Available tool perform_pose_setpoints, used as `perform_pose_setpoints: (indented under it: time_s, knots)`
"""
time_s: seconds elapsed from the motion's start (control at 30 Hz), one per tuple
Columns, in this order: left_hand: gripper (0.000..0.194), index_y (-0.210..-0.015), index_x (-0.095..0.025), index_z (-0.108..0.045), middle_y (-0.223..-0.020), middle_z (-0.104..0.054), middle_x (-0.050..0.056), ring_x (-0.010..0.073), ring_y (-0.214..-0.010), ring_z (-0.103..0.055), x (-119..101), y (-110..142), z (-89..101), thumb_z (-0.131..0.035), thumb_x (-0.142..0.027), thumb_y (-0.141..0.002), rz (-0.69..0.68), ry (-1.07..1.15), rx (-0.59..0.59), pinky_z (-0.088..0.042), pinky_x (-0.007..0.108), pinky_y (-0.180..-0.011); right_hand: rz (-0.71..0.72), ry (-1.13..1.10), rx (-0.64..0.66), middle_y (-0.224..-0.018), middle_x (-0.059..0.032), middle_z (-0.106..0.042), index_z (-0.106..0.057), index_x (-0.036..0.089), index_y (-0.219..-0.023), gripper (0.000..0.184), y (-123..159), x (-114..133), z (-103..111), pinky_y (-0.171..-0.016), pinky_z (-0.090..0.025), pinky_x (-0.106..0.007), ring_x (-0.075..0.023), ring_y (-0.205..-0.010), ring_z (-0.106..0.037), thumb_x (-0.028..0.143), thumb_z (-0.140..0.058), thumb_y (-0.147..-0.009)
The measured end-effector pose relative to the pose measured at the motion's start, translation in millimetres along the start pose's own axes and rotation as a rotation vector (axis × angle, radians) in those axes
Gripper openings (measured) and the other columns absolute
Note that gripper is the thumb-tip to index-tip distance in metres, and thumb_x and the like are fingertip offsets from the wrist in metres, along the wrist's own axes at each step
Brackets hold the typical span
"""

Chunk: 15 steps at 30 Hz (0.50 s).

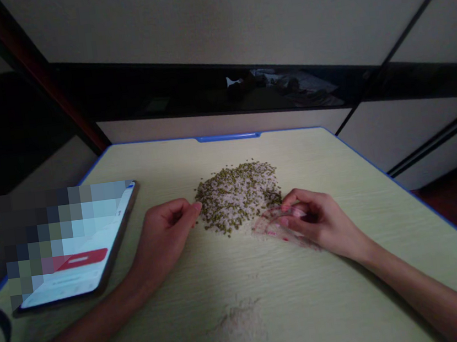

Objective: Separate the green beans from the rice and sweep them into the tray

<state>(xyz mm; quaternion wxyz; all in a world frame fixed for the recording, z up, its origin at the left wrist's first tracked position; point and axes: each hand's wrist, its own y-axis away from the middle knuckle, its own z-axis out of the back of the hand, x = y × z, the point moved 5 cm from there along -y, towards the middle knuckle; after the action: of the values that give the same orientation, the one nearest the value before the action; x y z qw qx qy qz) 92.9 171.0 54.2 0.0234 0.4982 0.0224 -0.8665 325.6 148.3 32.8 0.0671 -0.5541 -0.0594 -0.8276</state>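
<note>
A spread pile of green mung beans mixed with small pale grains (235, 195) lies in the middle of the table. My left hand (168, 223) is at the pile's left edge, fingers curled and thumb pressed to the index finger; whatever may be between them is too small to make out. On the other side, my right hand (317, 218) pinches a thin clear plastic bag (272, 226) with pinkish-red marks. The bag lies against the pile's lower right edge, and a few darker beans show beside it. Nearer to me is a smaller heap of pale grains (241, 322).
A tablet (82, 266) with a lit, partly blurred screen stands left of my left hand. The pale wooden table (161, 162) has a blue rim and a blue handle (228, 137) at its far edge. Cabinet panels (210, 23) rise behind it. A dark strap (3, 337) shows at lower left.
</note>
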Motion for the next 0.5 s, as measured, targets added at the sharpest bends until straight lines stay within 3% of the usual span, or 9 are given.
perform_pose_setpoints:
  time_s: [0.5]
  knots:
    - [0.033, -0.044, -0.021, -0.036, -0.034, -0.031, -0.008, 0.0072, -0.035, -0.028, 3.1, -0.1, -1.0, -0.047, -0.033, -0.072, -0.02, 0.004, -0.003, -0.022, 0.023, -0.039, -0.053, 0.018, -0.164, -0.044, 0.0072, -0.045, -0.047, 0.019, -0.074, 0.016, 2.1, -2.9, -3.1, -0.035, -0.025, -0.018, -0.0063, -0.035, -0.037, 0.028, -0.061, -0.073]
